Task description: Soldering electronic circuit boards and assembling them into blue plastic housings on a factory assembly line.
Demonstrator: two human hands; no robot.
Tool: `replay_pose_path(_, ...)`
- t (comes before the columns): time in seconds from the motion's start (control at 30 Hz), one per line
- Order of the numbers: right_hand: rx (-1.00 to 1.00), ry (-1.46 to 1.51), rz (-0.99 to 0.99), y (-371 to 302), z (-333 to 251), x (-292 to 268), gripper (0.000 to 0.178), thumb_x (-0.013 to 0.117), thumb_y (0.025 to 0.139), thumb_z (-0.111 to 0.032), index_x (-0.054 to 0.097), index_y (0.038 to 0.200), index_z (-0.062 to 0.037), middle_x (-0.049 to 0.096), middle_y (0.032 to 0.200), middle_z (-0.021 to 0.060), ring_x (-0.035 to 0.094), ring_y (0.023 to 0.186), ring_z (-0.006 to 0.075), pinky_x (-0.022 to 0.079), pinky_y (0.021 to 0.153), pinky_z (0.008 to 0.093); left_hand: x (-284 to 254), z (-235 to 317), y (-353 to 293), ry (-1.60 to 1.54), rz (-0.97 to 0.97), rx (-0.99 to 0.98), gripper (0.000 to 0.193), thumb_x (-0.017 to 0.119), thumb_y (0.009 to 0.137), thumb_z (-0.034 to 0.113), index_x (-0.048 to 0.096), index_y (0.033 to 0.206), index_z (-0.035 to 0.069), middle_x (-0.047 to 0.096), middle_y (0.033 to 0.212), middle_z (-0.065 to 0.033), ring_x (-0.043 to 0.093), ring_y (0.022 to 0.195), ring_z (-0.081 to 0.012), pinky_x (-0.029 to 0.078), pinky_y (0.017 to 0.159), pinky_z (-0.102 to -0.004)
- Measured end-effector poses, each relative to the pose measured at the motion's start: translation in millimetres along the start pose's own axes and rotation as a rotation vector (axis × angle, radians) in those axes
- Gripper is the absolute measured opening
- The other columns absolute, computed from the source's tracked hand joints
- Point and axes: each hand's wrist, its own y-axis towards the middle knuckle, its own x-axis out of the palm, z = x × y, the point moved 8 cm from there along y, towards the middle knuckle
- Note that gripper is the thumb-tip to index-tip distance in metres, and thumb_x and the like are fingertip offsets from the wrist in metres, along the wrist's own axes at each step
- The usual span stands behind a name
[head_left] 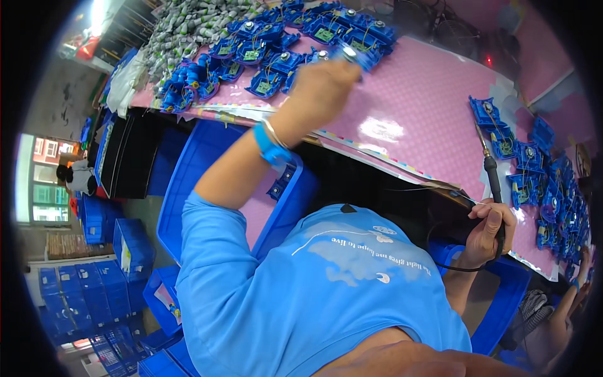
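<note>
My left hand (326,85), with a light blue wristband on its wrist, is closed on a blue plastic housing (352,55) at the table's far side. Both are smeared by motion, and the fingertips are partly hidden. Around it lie several open blue housings with green circuit boards (252,51), thin wires and round silvery parts. My right hand (493,232), at the table's near right edge, grips a soldering iron (492,173) with a black handle. Its metal tip points away, toward the housings on the right. A thin wire (461,196) sticks out leftward from the right hand's fingers.
The pink-covered table (421,100) stretches across. Grey-and-white small parts (195,28) are heaped at the far left; more blue housings (553,188) cluster at the right. A blue bin (173,207) stands below the left arm. Stacked blue crates (81,289) fill the left; another person's arm (568,301) shows at far right.
</note>
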Motion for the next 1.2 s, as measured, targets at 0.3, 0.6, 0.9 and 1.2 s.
replay_pose_path(0.3,-0.035,-0.026,0.004,-0.6,-6.8,-11.4,0.022,0.056,0.105,-0.015,0.059,0.096,0.0045,0.057,0.075,0.0112,0.055,0.065,0.0192,0.048,0.057,0.0305,46.5,15.7,-8.4,0.113,-0.214,-0.077,0.017,0.068,0.087,0.022,0.068,0.098,0.009,0.068,0.097,-0.0084,0.069,0.089,-0.0299,0.057,0.073,-0.0387)
replay_pose_path(0.6,0.002,-0.002,0.045,-3.7,1.9,-16.2,0.02,0.056,0.104,-0.014,0.059,0.096,0.0045,0.058,0.078,0.0114,0.056,0.067,0.0193,0.048,0.056,0.0294,45.3,-78.9,-0.1,-0.198,-0.305,-0.039,0.027,0.069,0.086,0.018,0.075,0.112,0.014,0.069,0.111,-0.0101,0.067,0.096,-0.0305,0.055,0.082,-0.0372)
replay_pose_path(0.9,0.008,-0.027,-0.022,3.3,1.3,3.2,0.02,0.056,0.104,-0.014,0.059,0.095,0.004,0.057,0.076,0.0111,0.055,0.065,0.0194,0.047,0.056,0.0298,52.5,-71.1,-7.0,-0.25,-0.348,-0.051,0.021,0.078,0.076,0.016,0.074,0.096,0.011,0.066,0.093,-0.0107,0.065,0.092,-0.0318,0.053,0.081,-0.0416)
replay_pose_path(1.2,0.056,-0.027,-0.06,10.9,3.6,16.0,0.02,0.052,0.105,-0.011,0.058,0.096,0.0051,0.059,0.076,0.0132,0.056,0.064,0.0219,0.05,0.061,0.035,-66.3,-68.8,-160.6,-0.402,-0.097,-0.478,0.013,0.075,0.076,0.007,0.074,0.088,0.01,0.068,0.09,-0.0093,0.067,0.08,-0.0293,0.054,0.072,-0.036)
